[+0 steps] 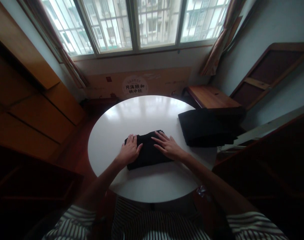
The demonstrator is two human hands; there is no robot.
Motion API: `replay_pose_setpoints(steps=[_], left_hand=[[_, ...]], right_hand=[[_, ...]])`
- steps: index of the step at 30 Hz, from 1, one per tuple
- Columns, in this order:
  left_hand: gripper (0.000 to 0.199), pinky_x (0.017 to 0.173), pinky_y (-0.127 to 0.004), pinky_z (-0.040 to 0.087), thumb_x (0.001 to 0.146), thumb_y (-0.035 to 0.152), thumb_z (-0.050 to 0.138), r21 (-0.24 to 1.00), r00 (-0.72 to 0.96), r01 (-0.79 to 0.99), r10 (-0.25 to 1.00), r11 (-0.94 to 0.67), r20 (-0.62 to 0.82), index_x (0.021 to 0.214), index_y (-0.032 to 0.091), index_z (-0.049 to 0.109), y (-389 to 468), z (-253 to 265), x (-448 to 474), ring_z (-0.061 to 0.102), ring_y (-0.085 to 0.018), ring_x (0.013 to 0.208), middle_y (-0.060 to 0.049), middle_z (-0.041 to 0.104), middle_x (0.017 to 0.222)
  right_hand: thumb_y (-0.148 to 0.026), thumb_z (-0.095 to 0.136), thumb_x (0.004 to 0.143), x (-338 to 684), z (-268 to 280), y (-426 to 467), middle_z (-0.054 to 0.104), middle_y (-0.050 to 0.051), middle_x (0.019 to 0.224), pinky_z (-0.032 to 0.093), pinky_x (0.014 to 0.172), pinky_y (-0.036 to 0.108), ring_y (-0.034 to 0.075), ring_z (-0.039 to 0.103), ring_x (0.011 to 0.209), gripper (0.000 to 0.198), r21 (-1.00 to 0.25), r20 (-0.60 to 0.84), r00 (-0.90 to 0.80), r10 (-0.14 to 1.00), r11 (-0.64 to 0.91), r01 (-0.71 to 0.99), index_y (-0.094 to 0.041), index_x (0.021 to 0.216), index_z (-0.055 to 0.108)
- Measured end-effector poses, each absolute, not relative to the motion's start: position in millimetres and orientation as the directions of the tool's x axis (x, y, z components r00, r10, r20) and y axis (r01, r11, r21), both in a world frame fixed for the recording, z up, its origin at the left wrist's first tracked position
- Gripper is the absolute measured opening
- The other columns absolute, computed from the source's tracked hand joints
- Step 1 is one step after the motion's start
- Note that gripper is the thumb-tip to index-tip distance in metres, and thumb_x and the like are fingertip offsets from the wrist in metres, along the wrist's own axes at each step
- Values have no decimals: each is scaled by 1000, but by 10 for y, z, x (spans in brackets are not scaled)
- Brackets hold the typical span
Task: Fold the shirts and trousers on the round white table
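A folded piece of black cloth (149, 155), roughly rectangular, lies flat on the white round table (152, 190) in front of me. On its left end rests my left hand (132, 148), palm down with the fingers stretched out. My right hand (168, 146) lies across its right part, fingers spread and pointing left. Neither hand grips the cloth. Whether it is a garment I cannot tell. A second, larger black cloth (204, 130) sits at the table's right edge and hangs partly over it.
Behind the table, a wooden bench (214, 96) stands at the right, near a wood-framed panel (269, 73) against the wall. Orange-brown cabinets (42, 116) line the left side. A printed cardboard sheet (157, 81) leans below the barred window (157, 23).
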State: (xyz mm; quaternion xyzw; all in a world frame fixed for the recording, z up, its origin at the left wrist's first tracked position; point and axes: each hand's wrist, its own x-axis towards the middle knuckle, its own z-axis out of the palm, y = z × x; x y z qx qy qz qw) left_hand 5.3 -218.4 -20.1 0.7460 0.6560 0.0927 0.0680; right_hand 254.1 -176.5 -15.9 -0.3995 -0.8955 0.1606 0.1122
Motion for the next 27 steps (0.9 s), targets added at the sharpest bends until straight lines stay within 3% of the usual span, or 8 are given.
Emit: replay_pose_setpoints(steps=[3, 6, 11, 13, 16, 19, 22, 27], left_hand=[[68, 114, -52, 29, 101, 52, 27, 245, 1, 970, 1000, 0, -3, 147, 2, 35, -2183, -238, 54, 19, -37, 149, -27, 25, 158], [73, 116, -48, 28, 97, 56, 38, 308, -117, 945, 993, 110, 7, 144, 1, 38, -2128, -202, -3, 30, -37, 145, -28, 35, 153], [86, 98, -43, 49, 69, 65, 75, 608, -180, 767, 978, 206, -104, 131, 9, 54, -1973, -24, -264, 59, -37, 119, -22, 61, 127], [71, 86, -40, 55, 67, 57, 79, 752, -15, 647, 988, 128, -156, 119, 12, 61, -1948, 88, -313, 67, -33, 103, -16, 69, 113], [58, 85, -37, 56, 72, 43, 80, 835, 190, 528, 980, -157, 65, 119, 15, 60, -2025, 331, -258, 68, -26, 99, -10, 71, 109], [59, 87, -38, 55, 78, 35, 77, 716, 320, 551, 901, -429, 293, 129, 19, 54, -2202, 663, -114, 67, -24, 102, -7, 69, 113], [51, 85, -35, 55, 81, 32, 75, 574, 378, 596, 827, -562, 417, 127, 22, 56, -2327, 999, 11, 67, -22, 97, -6, 69, 110], [61, 101, -40, 48, 76, 40, 80, 584, 305, 477, 747, -657, 591, 128, 22, 55, -2205, 1273, -8, 61, -24, 116, -8, 63, 127]], right_hand=[[-53, 35, 101, 2645, -247, -1639, 26, 12, 162, 18, 117, 61, 31, 22, 149, 61, -403, 36, -531, 846, 499, 767, -26, 156, 30], [-54, 42, 98, 2671, -264, -1551, 35, 18, 157, 24, 118, 54, 31, 31, 146, 71, -469, 73, -509, 858, 480, 741, -16, 156, 27], [-52, 69, 82, 2602, -80, -1381, 38, 23, 153, 30, 117, 49, 35, 34, 143, 91, -520, 144, -534, 833, 523, 675, -10, 154, 31], [-52, 79, 72, 2520, 94, -1307, 39, 21, 153, 29, 117, 52, 37, 32, 144, 98, -494, 163, -608, 777, 598, 631, -14, 152, 37], [-51, 86, 62, 2366, 430, -1233, 47, 16, 149, 31, 115, 51, 35, 40, 139, 101, -519, 164, -745, 647, 699, 492, -22, 149, 43], [-46, 89, 57, 2265, 762, -1244, 64, 10, 129, 44, 104, 42, 30, 57, 120, 89, -607, 102, -856, 507, 713, 350, -24, 137, 56], [-45, 84, 65, 2273, 975, -1355, 72, 2, 93, 53, 75, 30, 21, 66, 84, 54, -708, -37, -908, 418, 630, 318, -18, 109, 69], [-41, 73, 78, 2501, 989, -1613, 57, -5, 63, 42, 53, 22, 10, 50, 58, 28, -843, 141, -812, 566, 499, 202, -16, 75, 61]])
